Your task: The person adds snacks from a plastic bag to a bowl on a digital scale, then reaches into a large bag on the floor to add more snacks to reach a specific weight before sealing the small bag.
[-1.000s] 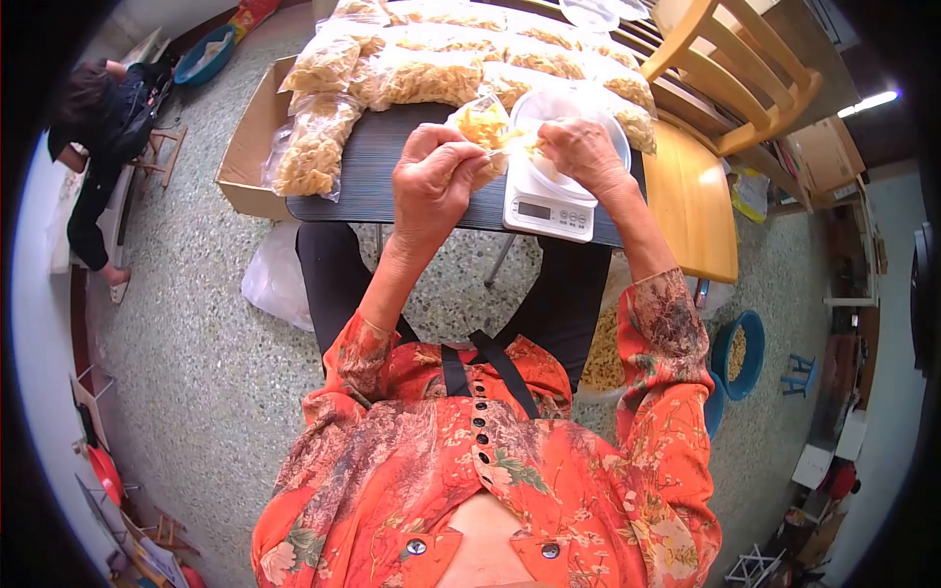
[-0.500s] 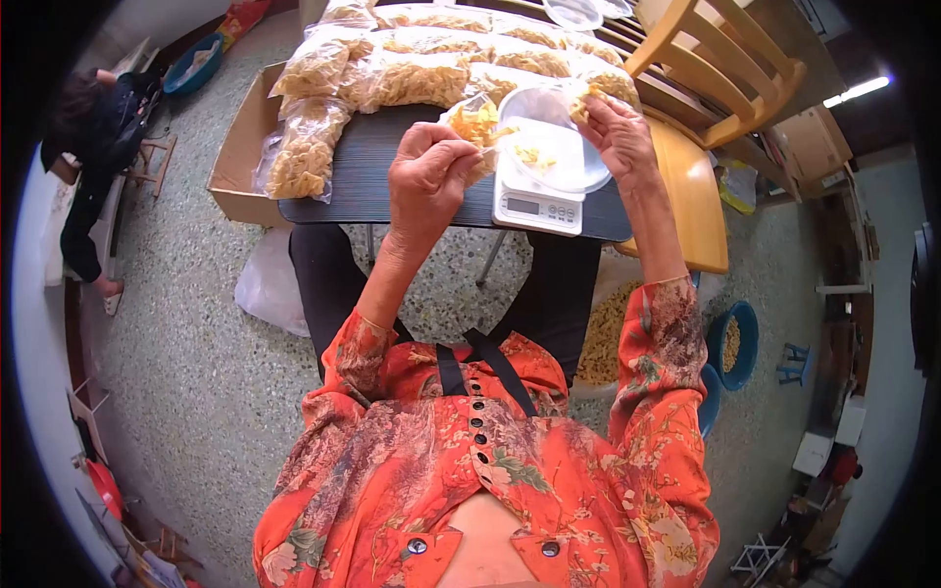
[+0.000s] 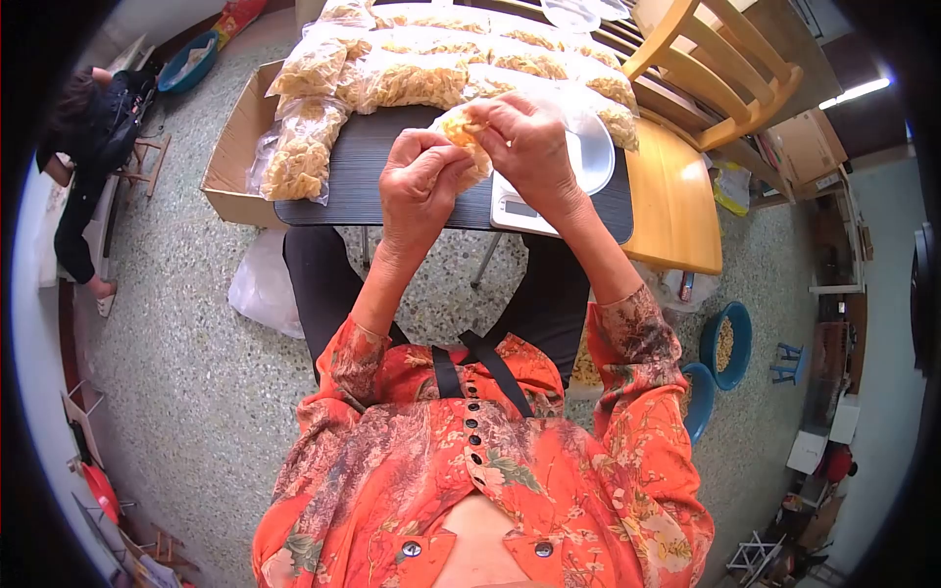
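Observation:
My left hand (image 3: 421, 186) pinches the edge of a small clear plastic bag (image 3: 476, 165) that holds yellowish dried pieces. Close against it, my right hand (image 3: 529, 147) has its fingers pressed together at the bag's opening, on yellowish pieces (image 3: 461, 127). Under my right forearm stands a white kitchen scale (image 3: 507, 208), partly hidden, with a clear round bowl (image 3: 600, 152) on it. Filled clear bags (image 3: 412, 80) of the same pieces lie in rows along the back of the dark table (image 3: 368, 167); another filled bag (image 3: 299, 162) lies at its left.
A cardboard box (image 3: 230, 176) stands left of the table, a wooden chair (image 3: 676, 206) right of it. Teal basins (image 3: 725, 345) and a plastic sack (image 3: 265, 284) are on the floor. A person (image 3: 88, 147) in dark clothes is at the far left.
My right hand has moved left from above the bowl to the bag's opening, bringing the pieces with it. My left hand has stayed nearly in place.

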`<state>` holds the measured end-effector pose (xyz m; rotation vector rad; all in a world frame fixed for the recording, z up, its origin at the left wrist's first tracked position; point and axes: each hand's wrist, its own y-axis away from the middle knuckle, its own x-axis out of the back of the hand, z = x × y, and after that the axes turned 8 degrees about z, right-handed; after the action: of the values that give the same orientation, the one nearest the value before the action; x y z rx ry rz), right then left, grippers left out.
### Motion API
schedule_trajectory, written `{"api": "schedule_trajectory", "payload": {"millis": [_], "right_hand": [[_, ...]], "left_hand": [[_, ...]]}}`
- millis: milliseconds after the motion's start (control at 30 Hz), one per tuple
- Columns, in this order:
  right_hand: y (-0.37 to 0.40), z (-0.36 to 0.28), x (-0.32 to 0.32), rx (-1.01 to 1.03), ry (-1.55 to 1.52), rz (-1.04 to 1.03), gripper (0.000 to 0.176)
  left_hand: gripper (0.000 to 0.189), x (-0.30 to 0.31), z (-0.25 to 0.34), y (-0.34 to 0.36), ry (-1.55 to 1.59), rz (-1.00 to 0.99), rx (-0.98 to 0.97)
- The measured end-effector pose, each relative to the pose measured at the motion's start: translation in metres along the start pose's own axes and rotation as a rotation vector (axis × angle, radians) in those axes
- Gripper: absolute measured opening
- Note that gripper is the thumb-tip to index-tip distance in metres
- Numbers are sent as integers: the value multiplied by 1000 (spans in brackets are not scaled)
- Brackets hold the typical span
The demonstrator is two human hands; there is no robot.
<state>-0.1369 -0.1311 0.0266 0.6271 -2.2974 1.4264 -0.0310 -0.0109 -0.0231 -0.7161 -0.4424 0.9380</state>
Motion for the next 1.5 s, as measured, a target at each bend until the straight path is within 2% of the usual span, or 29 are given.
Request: {"api": "schedule_trajectory", "payload": {"millis": [100, 167, 400, 500, 633, 700, 733, 800, 833, 900, 1033, 1100, 1200, 1300, 1333, 1367, 1433, 1467, 1500], "right_hand": [[2, -3, 1, 92, 147, -127, 10], [-1, 0, 1, 244, 253, -193, 9], [-8, 1, -2, 248, 225, -370, 8], [-16, 0, -1, 198, 182, -459, 8], [-22, -8, 6, 125, 151, -459, 8], [-23, -16, 13, -196, 3, -418, 11], [-21, -13, 13, -198, 1, -420, 11], [-16, -3, 9, -5, 31, -404, 16], [-14, 1, 6, -5, 31, -406, 16], [-12, 5, 3, 211, 45, -374, 19], [-15, 5, 5, 234, 70, -406, 19], [-12, 8, 2, 199, 35, -372, 21], [-6, 11, 8, -108, -178, -327, 27], [-8, 19, 22, -181, -348, -129, 17], [-7, 28, 30, -213, -315, -111, 15], [-5, 37, 40, -321, -147, -185, 14], [-1, 55, 57, -328, 127, -419, 15], [4, 60, 60, -332, 132, -414, 15], [6, 62, 63, -353, 226, -523, 22]], "left_hand": [[15, -2, 3, 2, 9, 46, -12], [15, -3, 1, 5, 10, 49, -21], [16, 1, -2, 6, -52, 19, -86], [16, 1, 2, 3, -70, 5, -140], [17, 1, 1, 3, -85, 24, -104], [17, 3, 0, 1, -96, 39, -93], [17, 4, 1, 1, -105, 37, -88], [17, 5, 2, 0, -114, 33, -82], [17, 5, 2, 0, -109, 42, -82], [18, 6, 3, 0, -105, 52, -82], [17, 1, 6, -2, -72, 56, -76], [17, 1, 6, -3, -65, 57, -92], [16, 2, 8, -5, -86, 77, -27], [16, 4, 5, -7, -107, 33, -45], [16, 4, 5, -6, -98, 23, -45], [15, 5, 6, -6, -112, 24, -33], [15, 6, 6, -4, -121, 20, -23], [15, 5, 6, -3, -126, 36, -15], [14, 5, 5, -2, -131, 52, -6]]}}
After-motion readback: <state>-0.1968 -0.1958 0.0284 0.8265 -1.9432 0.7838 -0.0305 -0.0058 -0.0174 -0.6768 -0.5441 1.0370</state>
